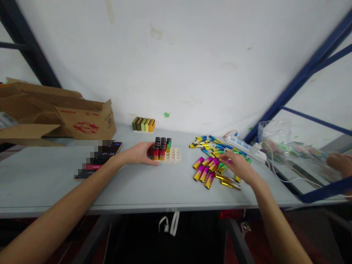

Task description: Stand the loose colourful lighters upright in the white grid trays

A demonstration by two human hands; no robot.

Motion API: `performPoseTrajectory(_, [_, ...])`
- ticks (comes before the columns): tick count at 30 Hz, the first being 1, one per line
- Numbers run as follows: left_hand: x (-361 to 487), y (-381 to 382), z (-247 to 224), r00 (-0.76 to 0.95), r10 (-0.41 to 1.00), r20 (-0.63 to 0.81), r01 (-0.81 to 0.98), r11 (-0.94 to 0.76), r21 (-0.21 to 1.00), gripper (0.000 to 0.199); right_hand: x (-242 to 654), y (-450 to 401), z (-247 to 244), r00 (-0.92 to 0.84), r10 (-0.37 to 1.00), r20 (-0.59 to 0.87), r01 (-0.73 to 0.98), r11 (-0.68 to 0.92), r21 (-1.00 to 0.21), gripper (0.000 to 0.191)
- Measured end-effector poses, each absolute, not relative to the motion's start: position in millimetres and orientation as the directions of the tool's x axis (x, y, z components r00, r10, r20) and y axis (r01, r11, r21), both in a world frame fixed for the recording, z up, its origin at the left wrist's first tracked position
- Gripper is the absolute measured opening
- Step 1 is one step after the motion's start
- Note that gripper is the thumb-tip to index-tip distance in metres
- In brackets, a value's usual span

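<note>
Behind a grey table (143, 190) stands a white wall (178, 66) with some stains. On this table, the person's two hands are well apart from each other. Left hand (141, 153) is curved at the left end of a white tray with holes (175, 155), its thumb in front, just beside the red lighters (162, 152) standing upright there; I cannot tell if it clamps them. One green lighter (168, 145) stands to their right, and the holes farther right are bare. Right hand (238, 165) is over the loose pile, its fingertips close together; whether they grip something, I cannot tell. Purple and gold lighters (204, 173) lie near, on its left side, while blue and yellow lighters (202, 141) lie beyond it, and a power strip (244, 147) is farther right.
</note>
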State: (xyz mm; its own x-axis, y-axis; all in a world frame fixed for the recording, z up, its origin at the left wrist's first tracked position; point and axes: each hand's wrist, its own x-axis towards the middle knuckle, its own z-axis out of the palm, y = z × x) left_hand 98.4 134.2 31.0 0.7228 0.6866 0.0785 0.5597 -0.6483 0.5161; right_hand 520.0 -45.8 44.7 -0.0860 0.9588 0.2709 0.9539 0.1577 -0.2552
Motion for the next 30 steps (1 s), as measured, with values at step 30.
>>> performPoseTrajectory(30, [96, 131, 32, 0.732, 0.678, 0.070, 0.528, -0.629, 0.571, 0.070, 416, -3, 49, 0.047, 0.960, 0.274, 0.034, 0.273, -0.961, 0.043])
